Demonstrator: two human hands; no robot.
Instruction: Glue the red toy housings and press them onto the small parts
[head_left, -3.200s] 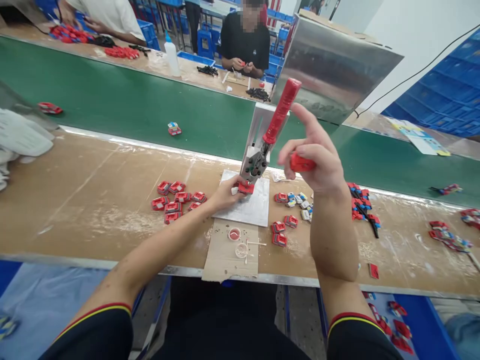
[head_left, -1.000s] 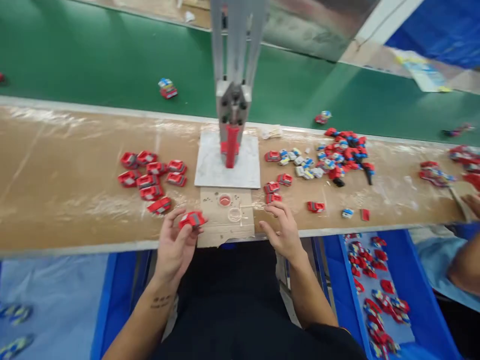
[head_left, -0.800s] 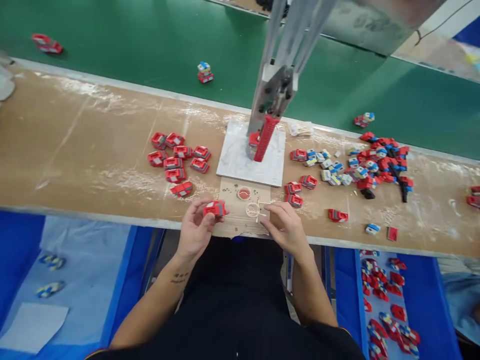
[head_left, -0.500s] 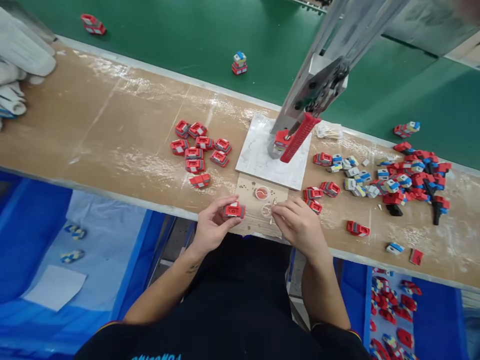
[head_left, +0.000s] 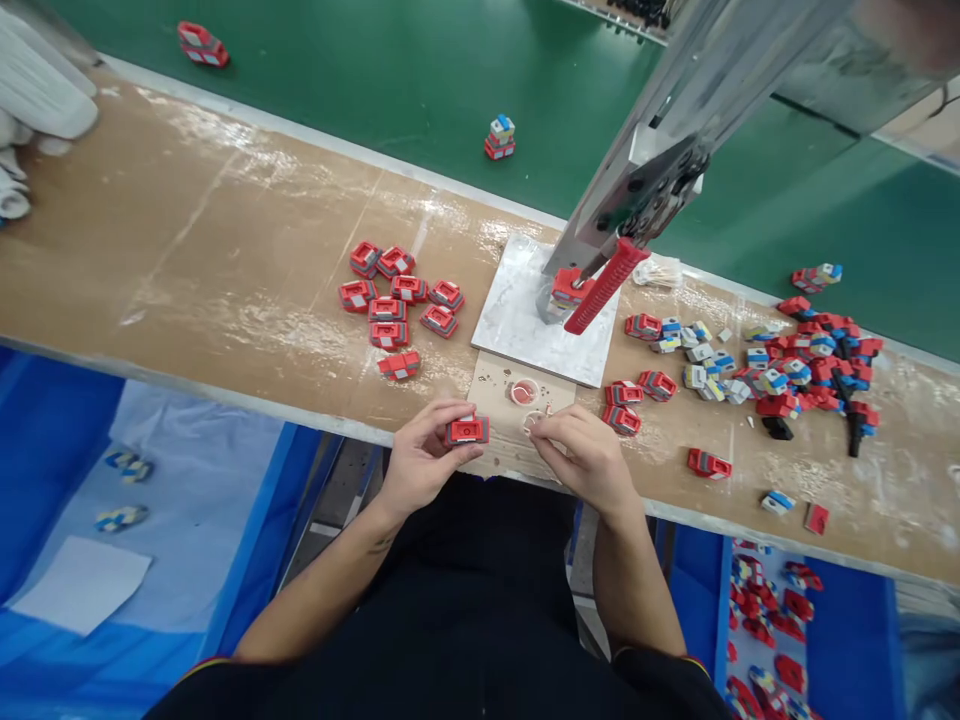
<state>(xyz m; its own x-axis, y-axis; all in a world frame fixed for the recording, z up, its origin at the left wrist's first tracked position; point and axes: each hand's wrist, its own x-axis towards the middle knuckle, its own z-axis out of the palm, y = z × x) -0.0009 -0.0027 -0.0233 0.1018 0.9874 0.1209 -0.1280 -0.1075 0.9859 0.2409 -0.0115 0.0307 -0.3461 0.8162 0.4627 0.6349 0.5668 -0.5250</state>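
— Now that the press handle (head_left: 606, 286) has swung down over the plate (head_left: 517, 320), both your hands have come back to the near edge of the surface (head_left: 187, 250). Your left hand (head_left: 420, 460) pinches a red part (head_left: 467, 431) in a narrow grip, just left of the cardboard (head_left: 491, 385).

— And your right hand (head_left: 589, 455)?

— It has moved in from the cardboard's right side to the clear cap (head_left: 534, 420), next to the red cap (head_left: 523, 391). Your fingers are bunched tight there, but I cannot tell whether they hold anything.

— So your part is away from the press and up in your hand, turned towards you.

— Yes. I judge you are working on it by hand, with the caps close by.
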